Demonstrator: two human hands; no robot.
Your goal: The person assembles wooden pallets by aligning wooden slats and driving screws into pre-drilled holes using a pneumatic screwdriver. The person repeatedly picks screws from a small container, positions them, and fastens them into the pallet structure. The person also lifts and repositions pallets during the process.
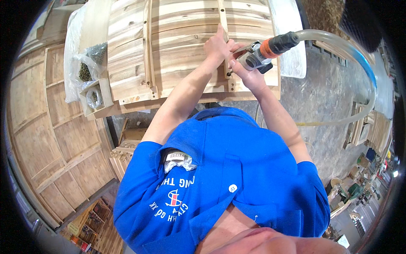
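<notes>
The head view looks down on a large wooden panel (182,46) made of pale boards, which lies across the upper middle of the picture with thin upright slats (147,46) fixed on top of it. More wooden panels (50,139) lie on the floor at the left side. A clear air hose (359,59) curves from the right edge up to an orange coupling (270,46) on a grey pneumatic tool (253,59). At the left end of the large panel stands a small open box (96,98), and just behind it are plastic bags (86,67) with small dark parts inside.

The tool is over the right slat, near the lower edge of the large panel. The right hand (249,74) is closed around the body of the tool, fingers wrapped tight, and the tool's nose points down at the slat. The left hand (218,44) rests on the same slat just above the tool, fingers partly bent and pressed on the wood, and it touches the front of the tool.
</notes>
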